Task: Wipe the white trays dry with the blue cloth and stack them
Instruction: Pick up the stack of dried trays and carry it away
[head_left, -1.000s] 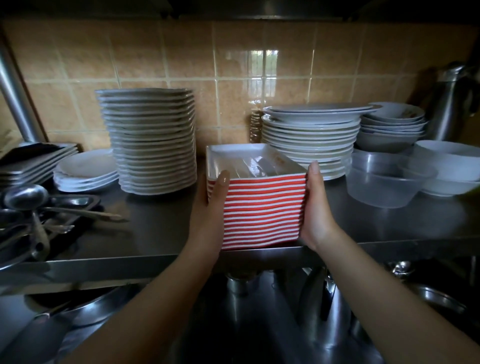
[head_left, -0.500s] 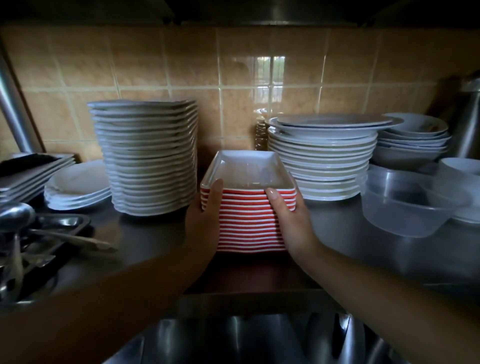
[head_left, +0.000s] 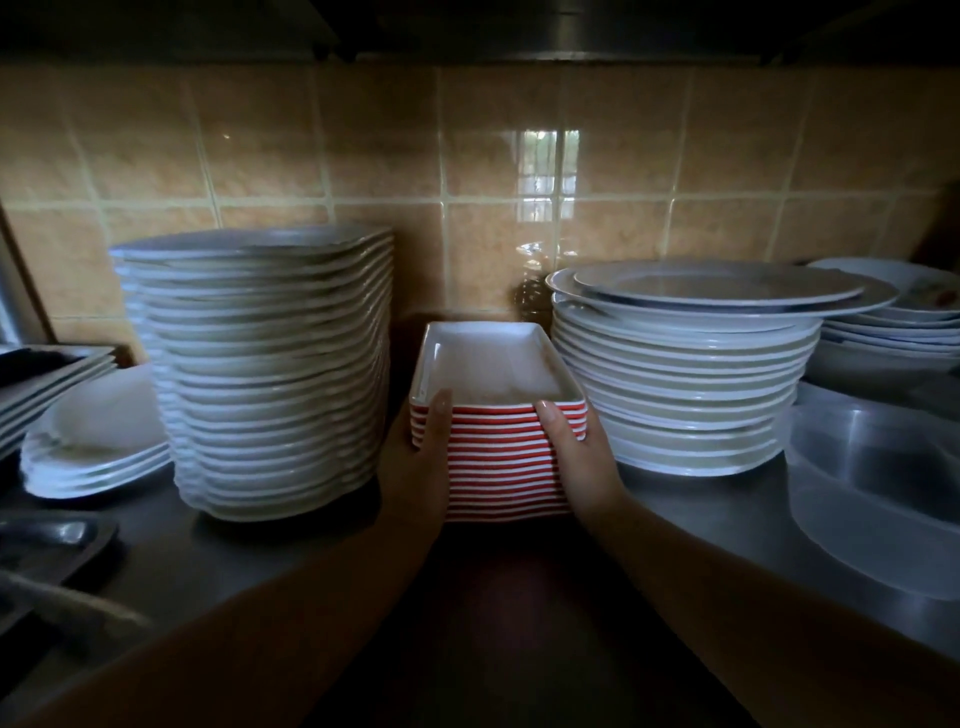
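Grip: both hands clamp the tray stack (head_left: 506, 457) from its two sides; left hand (head_left: 415, 462) curled round the left corner with a finger up to the top rim, right hand (head_left: 584, 457) curled round the right corner.
Shelf: steel surface (head_left: 218, 551) across the lower frame; the stack looks to sit on it at centre, though the base is in shadow.
Left plate stack: tall pile of white plates (head_left: 270, 374), centre left, just beside the left hand.
Right plate stack: round white plates (head_left: 685, 374), centre right, just beside the right hand.
Tray stack: rectangular, white inside, red-and-white banded outside; long axis runs away from the person toward the tiled wall (head_left: 363, 145).
Deciding relation: the gap between the two plate piles is barely wider than the trays plus the hands; any further travel goes straight along that long axis, likely with little room sideways.
Nearer hand: neither, both are level on the near end.
Plastic bowl: clear, at right edge (head_left: 872, 483).
Blue cloth: not in view.
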